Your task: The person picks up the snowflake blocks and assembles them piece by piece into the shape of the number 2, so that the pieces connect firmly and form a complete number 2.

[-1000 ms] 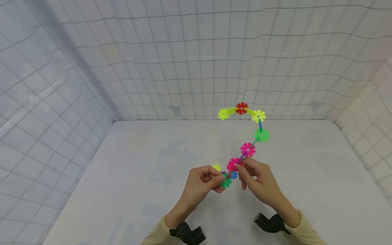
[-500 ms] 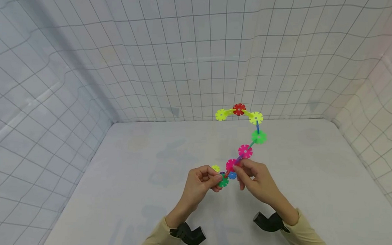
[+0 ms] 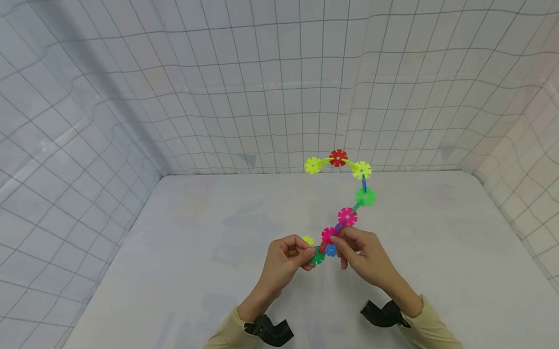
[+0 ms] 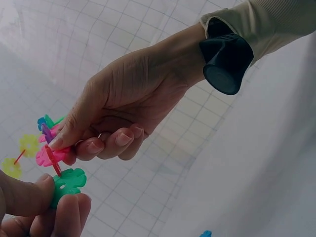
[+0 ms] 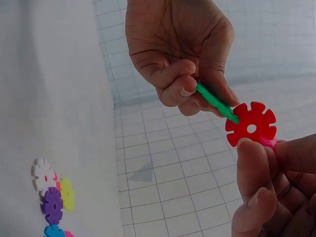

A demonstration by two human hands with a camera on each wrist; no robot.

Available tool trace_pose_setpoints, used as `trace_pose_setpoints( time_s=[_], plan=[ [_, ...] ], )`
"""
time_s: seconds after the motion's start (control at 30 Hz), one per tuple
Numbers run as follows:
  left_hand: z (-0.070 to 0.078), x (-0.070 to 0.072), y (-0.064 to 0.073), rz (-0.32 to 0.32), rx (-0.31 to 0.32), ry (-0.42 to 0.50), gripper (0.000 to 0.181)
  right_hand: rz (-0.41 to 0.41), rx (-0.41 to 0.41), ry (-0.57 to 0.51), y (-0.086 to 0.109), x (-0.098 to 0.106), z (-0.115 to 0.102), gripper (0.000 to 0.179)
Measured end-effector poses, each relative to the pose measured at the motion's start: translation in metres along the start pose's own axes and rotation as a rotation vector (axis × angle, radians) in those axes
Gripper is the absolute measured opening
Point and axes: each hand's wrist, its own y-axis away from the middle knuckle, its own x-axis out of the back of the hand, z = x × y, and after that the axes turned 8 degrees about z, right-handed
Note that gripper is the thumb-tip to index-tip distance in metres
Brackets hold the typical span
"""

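Observation:
Notched plastic snowflake discs are joined edge to edge in a chain that curves up from both hands. My left hand (image 3: 281,264) pinches the green disc (image 3: 318,256) at the chain's lower end. A red disc (image 5: 256,116) is slotted onto that green disc, and the pink disc (image 3: 327,234) joins its other side. My right hand (image 3: 368,257) pinches the chain at this pink disc. Beyond come a purple disc (image 3: 339,228), another pink disc (image 3: 348,216), a light green disc (image 3: 366,197), and yellow discs about a red disc (image 3: 338,157) at the far end.
Loose discs lie behind the hands, among them a yellow disc (image 3: 307,240) and a blue disc (image 3: 331,250). The right wrist view also has a white disc (image 5: 42,174) and a purple disc (image 5: 52,205). White table (image 3: 203,243); grid-patterned walls (image 3: 264,92) enclose it.
The chain's far end has swung slightly left and down in the head view. Both hands keep their grips, with the green disc shifting a little left.

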Motion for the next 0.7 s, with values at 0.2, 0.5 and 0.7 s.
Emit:
trace_pose_setpoints(
  time_s=[0.2, 0.5, 0.7],
  plan=[
    [-0.004, -0.002, 0.001, 0.018, -0.014, -0.002, 0.017, 0.000, -0.016, -0.009, 0.000, -0.002, 0.002, 0.021],
    [-0.005, -0.007, 0.004, 0.117, -0.037, 0.045, 0.012, 0.019, -0.043, -0.007, 0.000, -0.005, 0.001, 0.022],
    [-0.004, -0.013, 0.006, 0.142, -0.083, 0.040, 0.013, 0.025, -0.039, -0.038, 0.001, -0.005, 0.002, 0.024]
  ],
)
